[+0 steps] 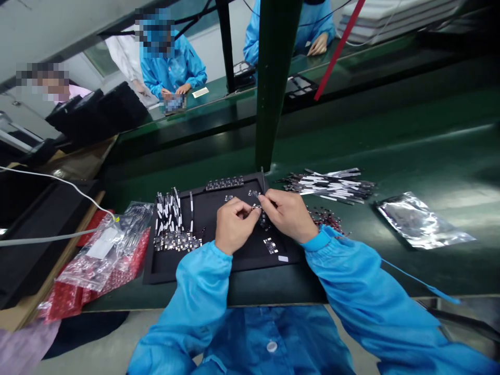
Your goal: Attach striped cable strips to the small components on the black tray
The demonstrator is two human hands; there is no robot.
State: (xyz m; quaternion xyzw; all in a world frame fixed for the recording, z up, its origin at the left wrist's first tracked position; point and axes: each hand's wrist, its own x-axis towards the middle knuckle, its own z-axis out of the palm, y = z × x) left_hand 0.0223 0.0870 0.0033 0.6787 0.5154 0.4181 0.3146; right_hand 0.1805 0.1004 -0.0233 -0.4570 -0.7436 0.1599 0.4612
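Both my hands meet over a black tray (172, 268) on the green bench. My left hand (233, 225) is closed in a pinch on a small dark electronic part (255, 207). My right hand (287, 213) pinches the same small part from the other side, fingers curled. Small circuit pieces (224, 183) lie in a row along the tray's far edge, more (177, 240) are heaped at its left, and a few (271, 245) sit near my right wrist. Black-and-white strips (169, 211) stand at the tray's left.
A pile of black-and-white strips (332, 185) lies to the right, with a silver foil bag (422, 224) beyond. Clear and red bags (103, 255) sit left. A green post (273, 83) rises behind the tray. Other people in blue coats (172, 65) work across the bench.
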